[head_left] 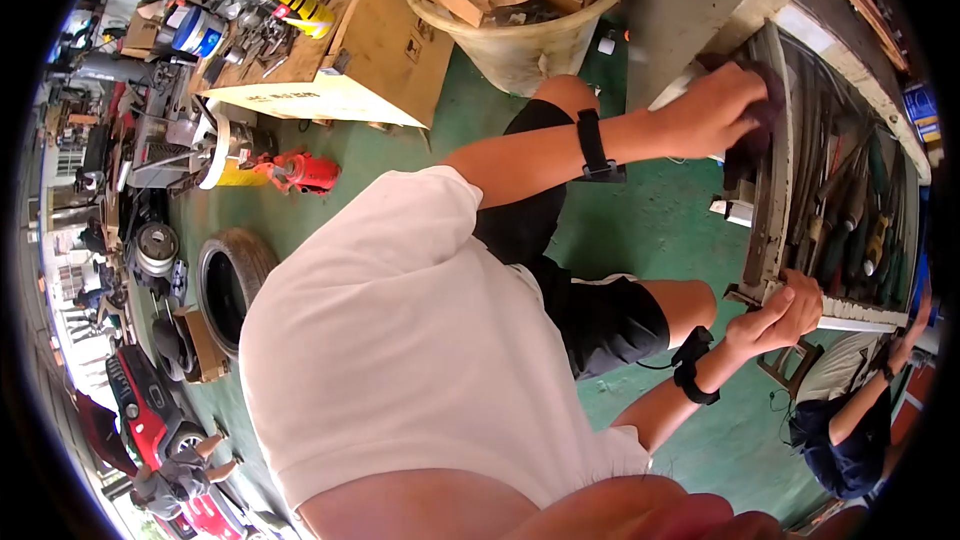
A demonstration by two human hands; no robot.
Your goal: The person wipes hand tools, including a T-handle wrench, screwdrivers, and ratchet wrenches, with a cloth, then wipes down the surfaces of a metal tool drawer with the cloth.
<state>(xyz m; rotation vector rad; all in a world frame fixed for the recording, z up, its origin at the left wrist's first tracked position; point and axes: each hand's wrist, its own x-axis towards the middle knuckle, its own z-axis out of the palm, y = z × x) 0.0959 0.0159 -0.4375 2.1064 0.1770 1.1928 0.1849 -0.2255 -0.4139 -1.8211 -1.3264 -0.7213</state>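
Observation:
A worn wooden drawer (770, 190) with flaking pale paint stands at the right of the head view. Inside lie several files and screwdrivers (850, 210), some with dark green or yellow handles. My left hand (722, 105) is closed around a dark maroon cloth (752, 145), pressed against the drawer's upper part. The fingertips are partly hidden in the cloth. Lower down, my right hand (780, 312) has its fingers curled round the drawer's near corner. Black straps sit on both wrists.
A bin of cardboard scraps (500, 50) and a cluttered workbench (345, 50) stand at the top. A red jack (305, 172), a tyre (232, 280) and a red car (140, 400) are leftward. One person (850, 430) is at lower right, another (175, 480) near the car.

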